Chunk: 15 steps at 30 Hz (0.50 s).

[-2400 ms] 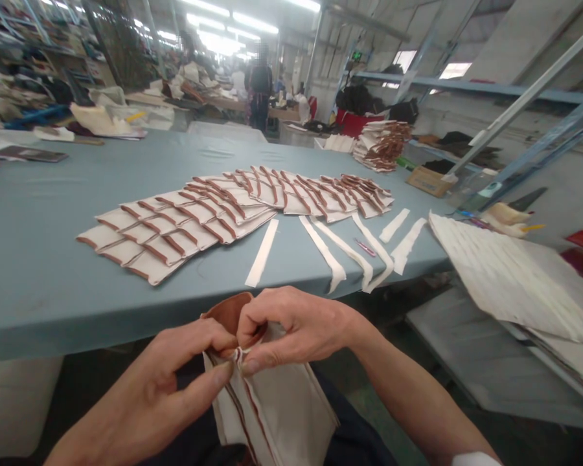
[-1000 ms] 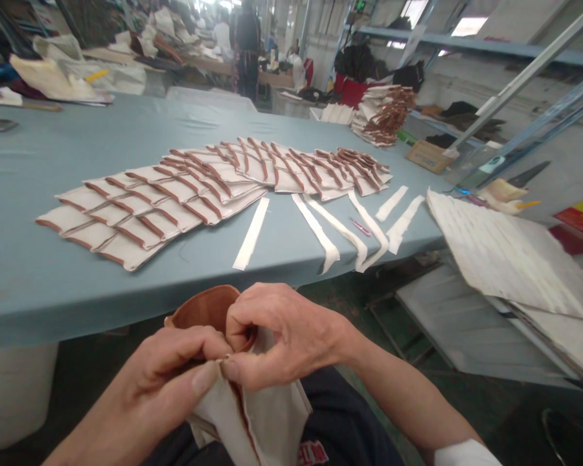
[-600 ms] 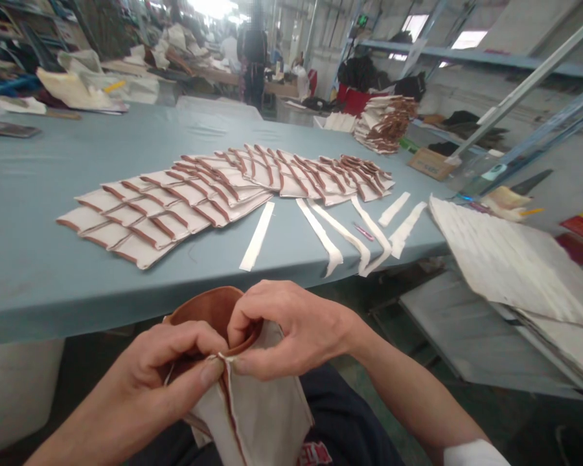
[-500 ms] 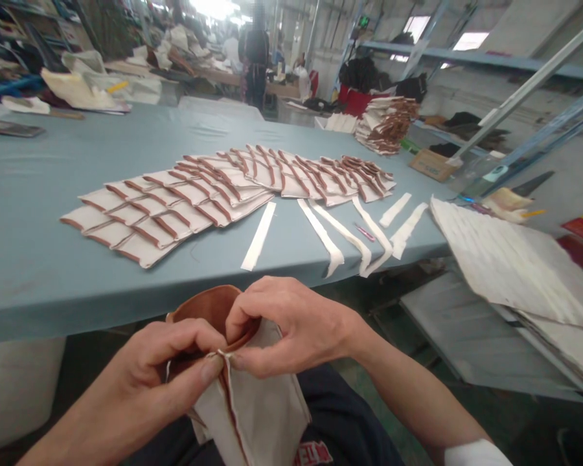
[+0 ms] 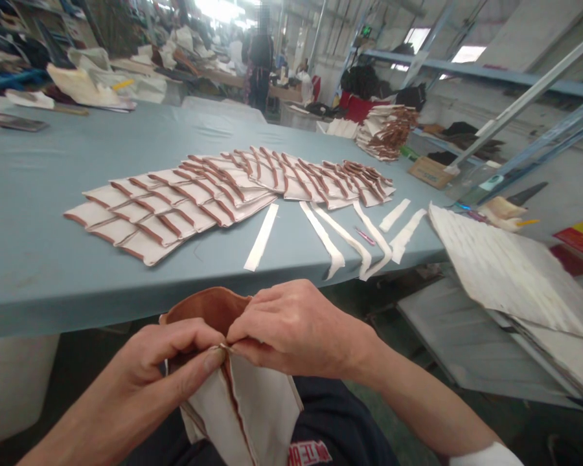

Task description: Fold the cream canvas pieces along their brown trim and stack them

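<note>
Over my lap I hold a small cream canvas pouch (image 5: 252,408) with a brown lining and brown edge trim. My left hand (image 5: 160,369) pinches its top rim between thumb and forefinger. My right hand (image 5: 296,330) is closed on the same rim from the other side, fingertips meeting the left ones. The brown mouth of the pouch (image 5: 208,307) stands open behind the fingers. The lower part of the pouch hangs between my arms.
A blue-grey table (image 5: 39,272) lies in front, with overlapping rows of cream and brown pieces (image 5: 214,194) and several white strips (image 5: 262,236) near its edge. A stack of pieces (image 5: 386,133) stands far right. Cream sheets (image 5: 505,272) lie on the right. A person stands far back.
My right hand has rolled over the rim, its fingers now covering the edge. The pouch mouth has spread a little wider. The view has shifted slightly.
</note>
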Each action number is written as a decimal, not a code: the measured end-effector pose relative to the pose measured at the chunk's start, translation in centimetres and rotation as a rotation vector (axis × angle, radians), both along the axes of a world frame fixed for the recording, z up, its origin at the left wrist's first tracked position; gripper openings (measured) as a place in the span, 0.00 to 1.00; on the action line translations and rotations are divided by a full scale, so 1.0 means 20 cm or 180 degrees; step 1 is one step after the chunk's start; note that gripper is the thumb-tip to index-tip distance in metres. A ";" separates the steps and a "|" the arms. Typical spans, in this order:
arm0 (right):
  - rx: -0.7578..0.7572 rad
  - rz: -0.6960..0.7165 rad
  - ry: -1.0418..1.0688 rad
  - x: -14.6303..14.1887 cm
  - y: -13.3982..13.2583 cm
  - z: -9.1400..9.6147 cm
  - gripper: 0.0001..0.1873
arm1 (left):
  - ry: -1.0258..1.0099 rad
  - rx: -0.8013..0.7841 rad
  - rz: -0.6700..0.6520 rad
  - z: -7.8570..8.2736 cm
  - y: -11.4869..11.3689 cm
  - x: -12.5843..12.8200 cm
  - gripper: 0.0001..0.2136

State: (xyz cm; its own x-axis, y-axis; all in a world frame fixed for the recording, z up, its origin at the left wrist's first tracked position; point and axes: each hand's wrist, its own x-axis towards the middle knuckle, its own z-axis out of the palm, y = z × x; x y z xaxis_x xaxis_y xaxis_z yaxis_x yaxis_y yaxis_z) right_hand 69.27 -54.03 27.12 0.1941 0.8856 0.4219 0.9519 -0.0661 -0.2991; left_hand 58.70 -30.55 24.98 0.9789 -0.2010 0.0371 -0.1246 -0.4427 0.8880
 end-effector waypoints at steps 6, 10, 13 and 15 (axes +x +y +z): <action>-0.0420 0.0058 0.0540 0.02 0.00 0.02 0.10 | 0.0095 -0.0101 -0.0015 -0.06 0.01 -0.02 0.18; -0.0487 -0.0089 0.0522 0.01 0.00 0.02 0.09 | 0.0062 -0.0159 0.0022 -0.08 -0.01 -0.01 0.17; -0.0414 -0.0481 0.0218 -0.01 0.01 0.00 0.09 | 0.0056 -0.0160 0.0055 -0.05 -0.03 0.01 0.18; -0.0369 -0.0648 0.0094 -0.03 0.01 -0.01 0.10 | 0.0149 -0.0101 0.0041 -0.05 -0.04 0.02 0.19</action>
